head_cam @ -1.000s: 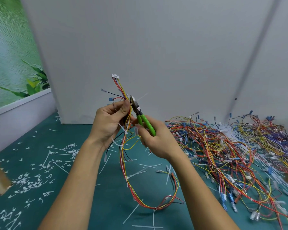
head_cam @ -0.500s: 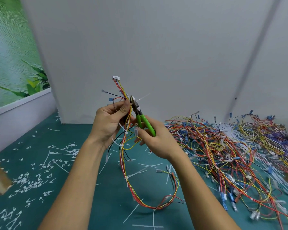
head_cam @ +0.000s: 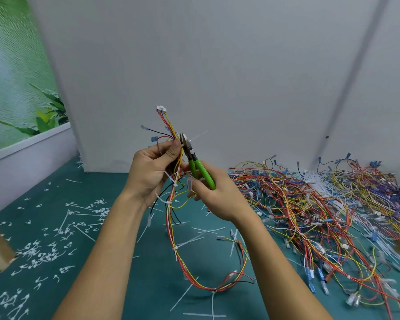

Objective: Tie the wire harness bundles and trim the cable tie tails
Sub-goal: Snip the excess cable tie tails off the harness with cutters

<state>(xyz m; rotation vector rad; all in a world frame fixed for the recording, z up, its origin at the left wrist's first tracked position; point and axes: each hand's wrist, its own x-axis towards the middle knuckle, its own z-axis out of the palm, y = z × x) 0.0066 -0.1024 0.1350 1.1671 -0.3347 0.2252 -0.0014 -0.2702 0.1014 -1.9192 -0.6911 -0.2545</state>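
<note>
My left hand [head_cam: 151, 172] grips a wire harness [head_cam: 174, 227] of red, yellow and black wires near its top, above the green table. The harness ends in a white connector [head_cam: 161, 108] above my fingers and hangs down in a loop with several cable ties on it. My right hand [head_cam: 214, 192] holds green-handled cutters [head_cam: 195, 162]. Their jaws sit against the harness beside my left thumb, at the base of a white cable tie tail [head_cam: 199, 135] that points up to the right.
A big tangled pile of wire harnesses [head_cam: 321, 204] covers the table's right side. Cut tie tails [head_cam: 44, 250] litter the green mat [head_cam: 116, 176] at left, and loose cable ties [head_cam: 203, 232] lie in the middle. A grey wall stands behind. Wooden posts stand at both edges.
Almost nothing has moved. The cutters' jaws have stayed at the tie tail beside my left thumb, and both hands hold the same positions.
</note>
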